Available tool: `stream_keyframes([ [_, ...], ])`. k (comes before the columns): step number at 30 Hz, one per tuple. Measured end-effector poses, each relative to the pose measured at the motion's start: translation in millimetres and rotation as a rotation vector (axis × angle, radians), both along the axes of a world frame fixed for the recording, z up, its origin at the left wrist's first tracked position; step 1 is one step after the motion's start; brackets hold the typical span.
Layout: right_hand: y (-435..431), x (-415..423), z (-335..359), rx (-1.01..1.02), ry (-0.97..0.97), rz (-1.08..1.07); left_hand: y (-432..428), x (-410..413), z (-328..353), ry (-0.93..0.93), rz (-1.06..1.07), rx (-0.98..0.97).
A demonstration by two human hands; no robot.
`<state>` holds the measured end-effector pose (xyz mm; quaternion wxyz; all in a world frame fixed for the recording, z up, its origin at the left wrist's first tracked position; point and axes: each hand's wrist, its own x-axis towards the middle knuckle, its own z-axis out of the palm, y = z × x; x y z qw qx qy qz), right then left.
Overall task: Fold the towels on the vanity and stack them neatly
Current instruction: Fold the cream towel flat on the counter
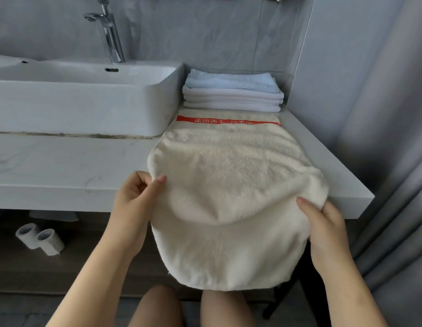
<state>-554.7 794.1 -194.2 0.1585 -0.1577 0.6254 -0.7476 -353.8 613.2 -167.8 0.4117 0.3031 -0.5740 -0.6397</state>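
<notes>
Your left grip (134,199) pinches the left edge of the cream towel (229,180), thumb on top, just off the front edge of the bench (64,166). Your right grip (328,228) holds the towel's right edge with the thumb on top too, near the bench's front right corner. Its fingers seem tucked under the cloth, though they are hidden. The towel lies lengthwise on the right end of the bench. Its near end hangs over the front edge, and its red-banded far end lies just in front of the stack of folded towels (232,93) at the back right corner, beside the sink (87,102).
</notes>
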Motion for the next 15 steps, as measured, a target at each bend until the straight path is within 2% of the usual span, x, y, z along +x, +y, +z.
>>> stream_keyframes([
  [5, -6.7, -12.2, 29.4, -0.172, -0.026, -0.035, -15.8, -4.1, 21.8, 0.149, 0.023, 0.0],
  [9, -27.0, -28.2, 56.3, -0.214, -0.007, -0.068, -34.5, -20.9, 38.0, 0.152, 0.008, -0.064],
  [12, -51.3, -51.1, 68.6, -0.179, 0.027, -0.1, -52.7, -43.6, 44.7, 0.082, 0.045, -0.146],
  [15, -77.7, -75.7, 71.4, -0.081, 0.103, -0.139, -77.6, -68.8, 39.6, -0.11, 0.122, -0.316],
])
